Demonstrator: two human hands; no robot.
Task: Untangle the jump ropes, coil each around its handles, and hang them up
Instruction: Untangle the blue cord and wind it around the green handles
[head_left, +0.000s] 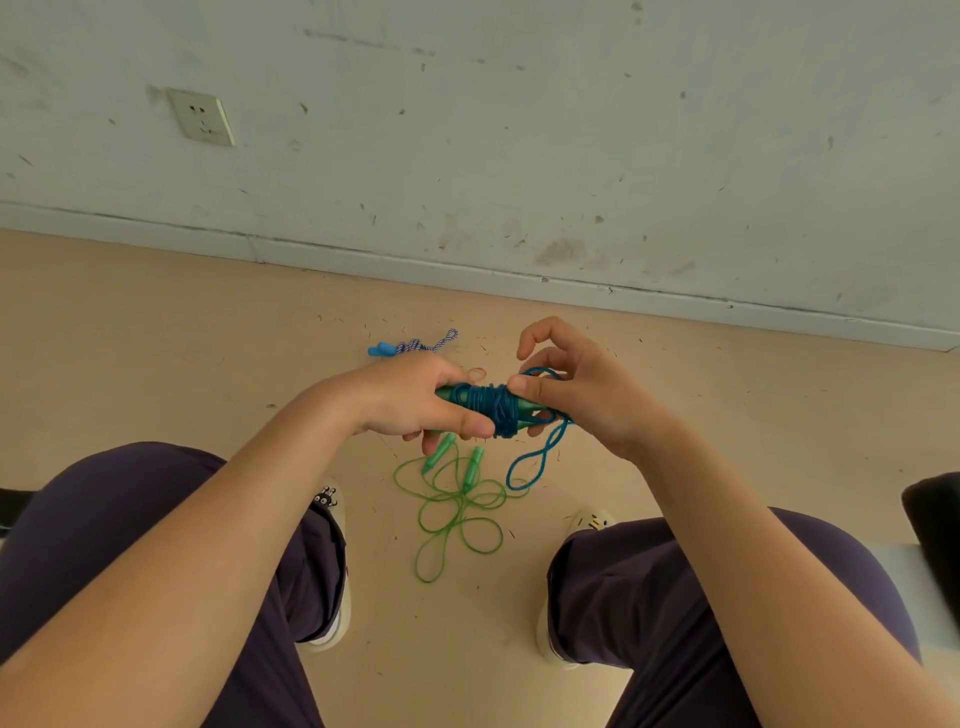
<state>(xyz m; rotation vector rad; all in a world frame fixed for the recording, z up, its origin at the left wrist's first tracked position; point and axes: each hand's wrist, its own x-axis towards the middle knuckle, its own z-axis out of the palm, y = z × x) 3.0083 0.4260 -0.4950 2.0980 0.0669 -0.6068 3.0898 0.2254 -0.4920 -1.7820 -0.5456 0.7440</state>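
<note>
Fingers of left hand (415, 397) wrapped round green handles (524, 407); right hand (582, 395) pinching blue rope (493, 408) coil. Light, limp, slippery cord; best gripped at stiff handles. Green rope (457, 512) loose on floor (156, 338) at 6 o'clock; striped rope (421, 344) at 11.

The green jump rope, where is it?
In the head view, the green jump rope lies loose on the floor between the person's shoes, right below the hands.
</note>
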